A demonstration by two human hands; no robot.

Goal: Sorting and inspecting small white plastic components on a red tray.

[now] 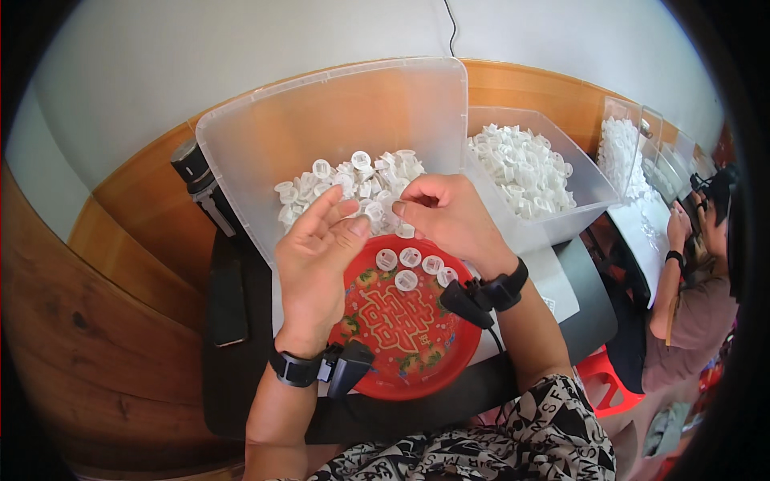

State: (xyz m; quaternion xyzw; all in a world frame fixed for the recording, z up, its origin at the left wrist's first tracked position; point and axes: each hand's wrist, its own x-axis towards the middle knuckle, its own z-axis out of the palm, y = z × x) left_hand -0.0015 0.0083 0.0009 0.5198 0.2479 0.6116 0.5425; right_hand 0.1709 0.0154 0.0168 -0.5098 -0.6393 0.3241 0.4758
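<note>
My left hand (314, 260) is raised over the left rim of a red round basin (393, 333), palm turned inward. Its fingers are loosely curved, with the thumb apart from them, and I see nothing held there. Across from it, my right hand (453, 216) pinches thumb and forefinger together; whatever lies between the tips is too small to make out against the white pieces behind. Several small round white plastic pieces (406, 280) lie in the far part of the basin. Behind both hands, a heap of similar white pieces (361, 180) spills from a tilted translucent tub (265, 128).
A second clear tub (589, 188) full of white pieces stands at the back right. Left of the basin are a dark phone (229, 301) and a black cylindrical flask (192, 164). A co-worker (690, 313) sits far right, near a red stool (601, 383).
</note>
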